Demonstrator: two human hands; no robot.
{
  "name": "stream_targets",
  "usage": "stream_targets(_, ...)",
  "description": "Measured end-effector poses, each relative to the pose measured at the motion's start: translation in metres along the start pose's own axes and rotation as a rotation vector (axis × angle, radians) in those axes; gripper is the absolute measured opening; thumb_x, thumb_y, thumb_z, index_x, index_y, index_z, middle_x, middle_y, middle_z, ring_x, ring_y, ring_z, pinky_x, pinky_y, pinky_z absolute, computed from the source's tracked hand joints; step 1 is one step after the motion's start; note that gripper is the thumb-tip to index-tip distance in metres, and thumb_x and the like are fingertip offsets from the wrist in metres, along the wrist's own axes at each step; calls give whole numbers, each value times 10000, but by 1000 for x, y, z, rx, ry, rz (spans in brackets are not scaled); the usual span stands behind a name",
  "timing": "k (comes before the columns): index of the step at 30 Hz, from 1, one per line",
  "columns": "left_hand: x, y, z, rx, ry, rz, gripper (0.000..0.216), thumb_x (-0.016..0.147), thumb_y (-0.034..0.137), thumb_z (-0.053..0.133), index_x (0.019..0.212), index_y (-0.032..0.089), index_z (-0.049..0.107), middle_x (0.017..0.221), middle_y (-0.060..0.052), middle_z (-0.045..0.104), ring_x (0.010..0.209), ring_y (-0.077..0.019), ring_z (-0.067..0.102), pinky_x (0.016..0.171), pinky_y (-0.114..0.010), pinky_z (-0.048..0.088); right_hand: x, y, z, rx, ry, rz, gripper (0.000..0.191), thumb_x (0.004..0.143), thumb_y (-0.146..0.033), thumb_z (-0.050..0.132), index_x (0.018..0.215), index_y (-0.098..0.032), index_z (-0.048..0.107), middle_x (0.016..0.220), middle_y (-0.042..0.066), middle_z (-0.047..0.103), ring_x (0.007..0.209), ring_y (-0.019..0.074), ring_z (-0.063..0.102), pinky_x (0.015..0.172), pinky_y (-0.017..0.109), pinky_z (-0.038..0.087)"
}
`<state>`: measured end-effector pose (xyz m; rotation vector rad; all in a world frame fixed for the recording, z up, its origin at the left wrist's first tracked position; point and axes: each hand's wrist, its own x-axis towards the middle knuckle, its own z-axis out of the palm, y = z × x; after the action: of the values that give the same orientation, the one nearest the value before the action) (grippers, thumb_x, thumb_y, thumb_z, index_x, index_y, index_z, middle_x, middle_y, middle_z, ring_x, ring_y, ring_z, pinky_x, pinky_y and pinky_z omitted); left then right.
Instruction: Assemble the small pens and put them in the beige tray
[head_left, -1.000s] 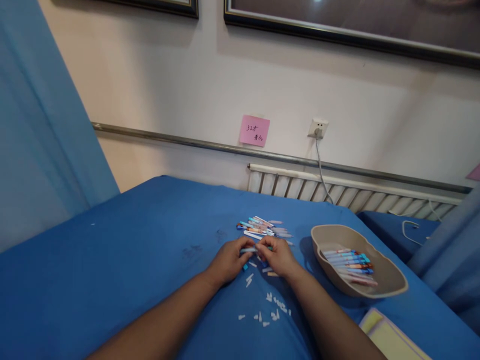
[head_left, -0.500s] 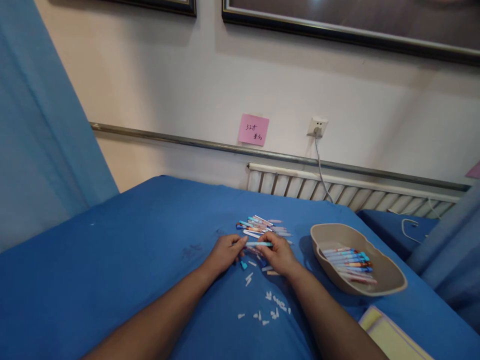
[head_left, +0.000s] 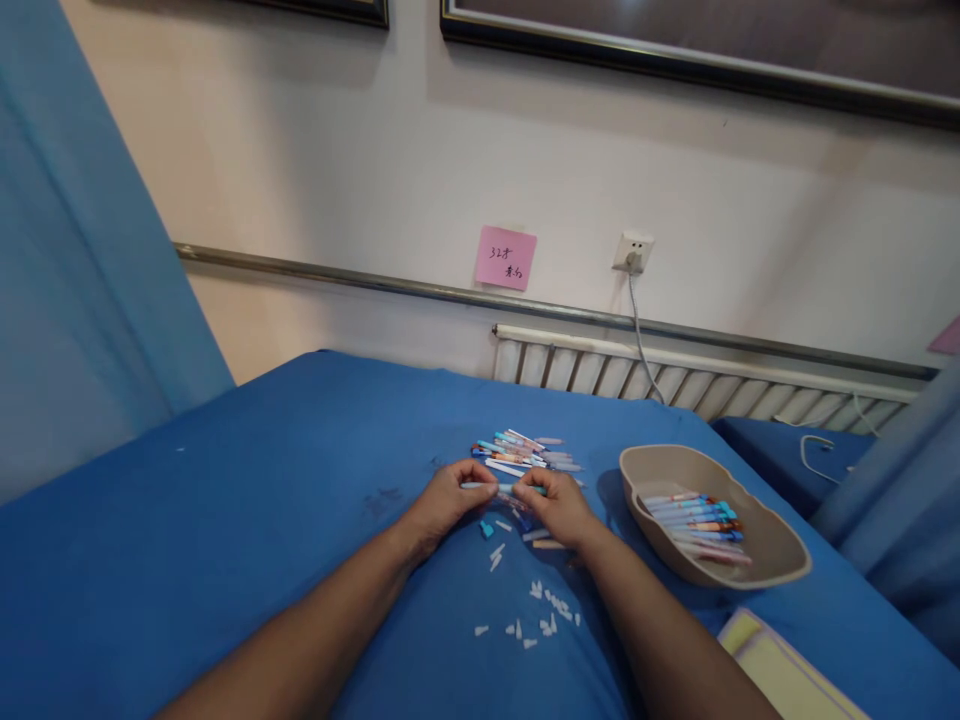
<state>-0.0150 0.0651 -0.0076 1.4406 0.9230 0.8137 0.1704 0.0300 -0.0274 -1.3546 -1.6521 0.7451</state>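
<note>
A slim pale-blue and teal pen (head_left: 505, 488) lies level between my hands. My left hand (head_left: 456, 497) pinches its left part, a pale end showing beside the thumb. My right hand (head_left: 556, 503) pinches the teal right part. Just beyond my fingers is a loose pile of pens (head_left: 521, 450) on the blue cloth (head_left: 300, 500). More pens and pen parts lie partly hidden under and beside my right hand. A small teal cap-like piece (head_left: 486, 530) rests below my left hand. Several small white tips (head_left: 551, 605) are scattered nearer to me.
On the right stands a beige basin (head_left: 772, 545) with several pens inside. A yellow cloth-like pad (head_left: 784, 665) lies at the front right. Behind the table are a radiator (head_left: 585, 370), a metal rail (head_left: 360, 283) and a plugged-in cord (head_left: 639, 335). A blue curtain (head_left: 90, 250) hangs left.
My left fingers have shifted slightly up and closed around the left part of the pen, whose pale end now shows at the left. My right hand stays nearly in place.
</note>
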Motion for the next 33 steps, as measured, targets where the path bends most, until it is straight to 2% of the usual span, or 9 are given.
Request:
stream_targets(5, 0, 0, 1, 38, 22, 61, 281, 575, 318, 762, 737, 135, 623, 659, 26, 603, 593, -103, 521, 569, -204, 383, 2, 5, -2, 134, -83, 82, 258, 760, -407, 564, 657, -171, 561, 555, -43, 527, 479, 86, 421, 474, 200, 329)
stream_targets(9, 2, -4, 2, -113, 48, 7, 423, 603, 354, 751, 946, 154, 604, 692, 19, 622, 583, -110, 550, 575, -220, 416, 6, 11, -1, 229, -54, 129, 280, 755, -446, 555, 678, -177, 541, 496, -72, 457, 426, 73, 368, 432, 195, 289)
stream_targets(12, 4, -7, 2, -128, 50, -29, 349, 647, 396, 718, 864, 145, 610, 612, 23, 607, 521, -98, 533, 531, -209, 406, 7, 13, 0, 236, -19, 121, 293, 744, -463, 565, 666, -182, 539, 470, -81, 423, 418, 73, 353, 426, 198, 281)
stream_targets(14, 6, -8, 1, -125, 60, -18, 316, 642, 390, 723, 800, 141, 610, 580, 28, 598, 498, -90, 523, 511, -200, 396, 7, 12, 0, 287, -17, 119, 295, 730, -476, 579, 698, -185, 550, 490, -80, 443, 420, 75, 378, 435, 202, 308)
stream_targets(18, 8, -9, -1, -210, 152, -22, 327, 607, 361, 747, 808, 140, 613, 623, 22, 620, 508, -91, 543, 512, -200, 415, 7, 11, -1, 484, -3, 98, 346, 662, -471, 662, 839, -200, 541, 591, -62, 545, 480, 97, 494, 497, 222, 397)
stream_targets(20, 8, -9, -2, -257, 169, -40, 331, 596, 352, 757, 800, 138, 610, 639, 14, 627, 514, -92, 552, 509, -199, 418, 8, 12, -1, 542, 25, 95, 362, 638, -458, 689, 831, -195, 533, 623, -47, 578, 508, 104, 525, 518, 228, 415)
stream_targets(26, 4, -6, -5, -203, 12, -83, 291, 631, 330, 750, 800, 135, 616, 658, 0, 648, 519, -79, 545, 520, -185, 393, 9, 5, -2, 571, 117, 62, 301, 656, -410, 693, 789, -178, 555, 582, -50, 564, 496, 95, 510, 522, 225, 408)
stream_targets(29, 3, -3, -6, -153, -44, -27, 283, 615, 319, 759, 783, 135, 624, 668, 6, 648, 540, -77, 537, 534, -181, 379, 9, -4, -2, 559, 150, 44, 287, 666, -421, 680, 766, -184, 551, 545, -62, 539, 462, 93, 492, 485, 219, 390)
stream_targets(33, 3, -4, -3, -43, -41, 49, 268, 595, 301, 764, 746, 136, 617, 671, 9, 640, 589, -98, 550, 580, -198, 400, 10, -9, -2, 467, 188, 42, 274, 682, -433, 662, 722, -191, 539, 475, -79, 483, 410, 89, 439, 424, 210, 343)
